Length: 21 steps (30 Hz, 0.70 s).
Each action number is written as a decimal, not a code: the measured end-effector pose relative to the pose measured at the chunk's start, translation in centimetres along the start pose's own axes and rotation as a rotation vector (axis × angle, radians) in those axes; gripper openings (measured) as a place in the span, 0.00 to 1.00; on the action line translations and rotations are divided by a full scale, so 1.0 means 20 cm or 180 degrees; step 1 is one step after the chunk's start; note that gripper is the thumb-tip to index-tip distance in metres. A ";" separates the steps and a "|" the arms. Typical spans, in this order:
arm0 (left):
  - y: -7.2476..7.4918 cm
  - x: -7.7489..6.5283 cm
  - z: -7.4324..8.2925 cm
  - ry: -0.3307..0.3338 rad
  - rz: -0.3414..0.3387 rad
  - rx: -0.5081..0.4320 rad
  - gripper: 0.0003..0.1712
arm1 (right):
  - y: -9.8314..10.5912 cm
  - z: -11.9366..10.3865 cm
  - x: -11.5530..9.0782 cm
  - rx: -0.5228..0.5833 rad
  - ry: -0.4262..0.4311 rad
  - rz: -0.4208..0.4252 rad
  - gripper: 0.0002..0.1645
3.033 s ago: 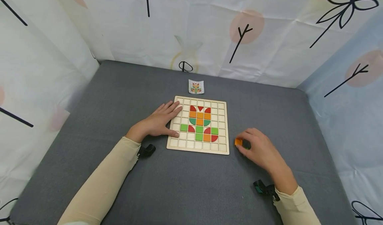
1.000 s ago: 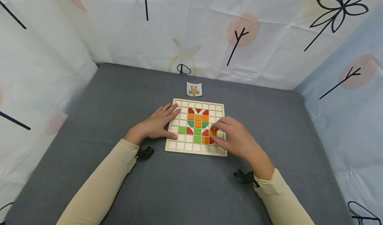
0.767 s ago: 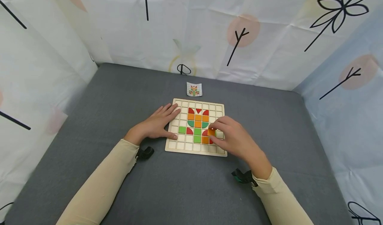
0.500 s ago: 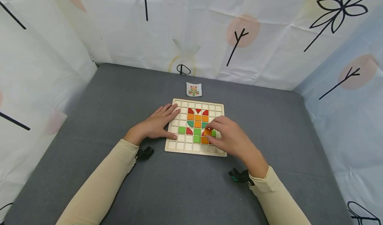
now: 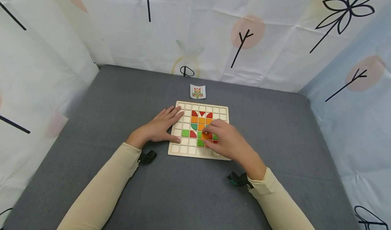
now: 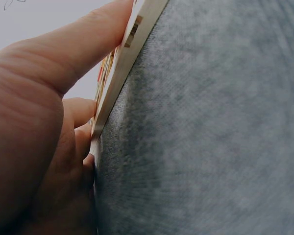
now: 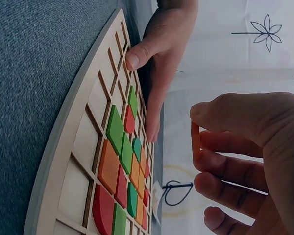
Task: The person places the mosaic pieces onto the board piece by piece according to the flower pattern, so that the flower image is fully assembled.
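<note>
My right hand (image 5: 227, 140) pinches an orange square tile (image 7: 195, 141) between thumb and fingers, held above the wooden grid board (image 5: 183, 149). In the right wrist view the tile is edge-on and apart from the board. My left hand (image 5: 159, 124) rests on the board's left edge, fingers spread and straight, with the thumb (image 6: 83, 46) lying on the rim. Red, orange, green and teal tiles sit in the board's cells, among them a light green tile (image 5: 185, 133) and a red quarter-round tile (image 5: 193, 134). My right hand hides some of the lower right tiles.
A small printed card (image 5: 197, 91) with a coloured grid pattern lies behind the board. Grey cloth (image 5: 183, 192) covers the table. White printed fabric (image 5: 207, 29) hangs behind it and at both sides.
My right hand picked up the orange tile right of the board, carried it left over the board, and is now above its lower middle. My left hand has stayed on the left edge.
</note>
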<state>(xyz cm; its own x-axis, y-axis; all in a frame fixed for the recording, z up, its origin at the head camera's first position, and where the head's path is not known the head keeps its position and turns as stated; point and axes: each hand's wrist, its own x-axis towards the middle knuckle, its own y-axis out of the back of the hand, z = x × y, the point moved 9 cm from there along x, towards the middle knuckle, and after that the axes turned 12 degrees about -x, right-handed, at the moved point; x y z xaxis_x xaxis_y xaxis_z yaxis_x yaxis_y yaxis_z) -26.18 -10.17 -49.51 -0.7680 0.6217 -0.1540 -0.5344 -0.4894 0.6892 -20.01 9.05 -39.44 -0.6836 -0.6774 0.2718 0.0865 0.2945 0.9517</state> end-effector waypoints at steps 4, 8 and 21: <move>0.00 0.00 -0.01 -0.0018 0.0021 -0.0014 0.68 | -0.01 -0.02 0.01 -0.0013 0.0068 0.0052 0.14; -0.01 0.01 -0.03 -0.0023 0.0046 0.0001 0.68 | -0.03 -0.02 0.03 0.0005 0.0093 0.0037 0.13; -0.01 -0.01 0.01 -0.0038 0.0042 -0.0012 0.68 | -0.13 -0.08 0.06 -0.0039 0.0195 -0.0019 0.10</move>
<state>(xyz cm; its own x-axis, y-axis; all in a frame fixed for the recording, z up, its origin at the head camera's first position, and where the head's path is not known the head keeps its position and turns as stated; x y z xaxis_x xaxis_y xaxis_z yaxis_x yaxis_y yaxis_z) -25.88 -9.99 -49.42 -0.7708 0.6224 -0.1364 -0.5255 -0.4999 0.6884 -19.88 6.46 -41.37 -0.6385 -0.7192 0.2740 0.0918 0.2823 0.9549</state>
